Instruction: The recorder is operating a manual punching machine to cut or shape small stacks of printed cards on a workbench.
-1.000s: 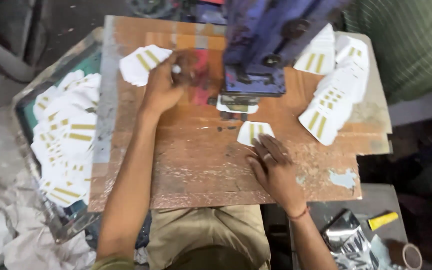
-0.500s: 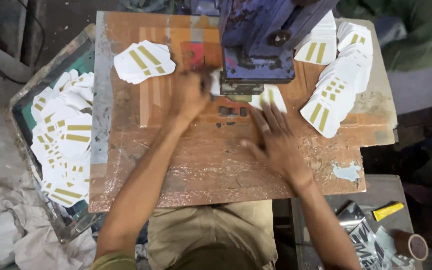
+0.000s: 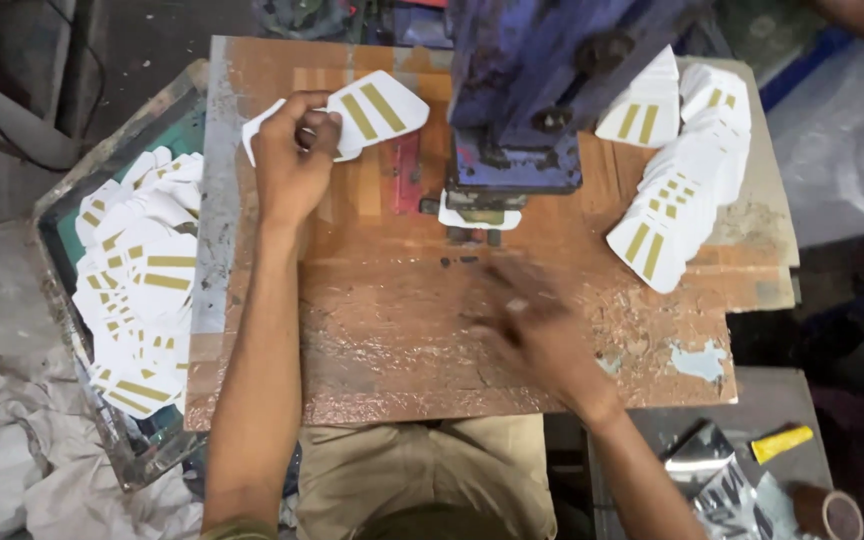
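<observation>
Rust-brown, flaking wooden work board (image 3: 382,330) first, with a blue metal press (image 3: 532,90) standing at its far edge. White die-cut pieces with gold stripes lie heaped in the tray on the left (image 3: 137,280) and stacked on the right (image 3: 677,190). Left hand (image 3: 292,165) pinches the small stack of striped white pieces (image 3: 377,110), fingers pressed together at its near edge. Best lifted flat, stripes aligned, I'd judge. Right hand (image 3: 537,330) is blurred; grip cannot be told. One piece sits under the press (image 3: 477,215).

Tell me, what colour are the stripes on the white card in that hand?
Gold stripes on the white card, held by the left hand; the head view shows it.
</observation>
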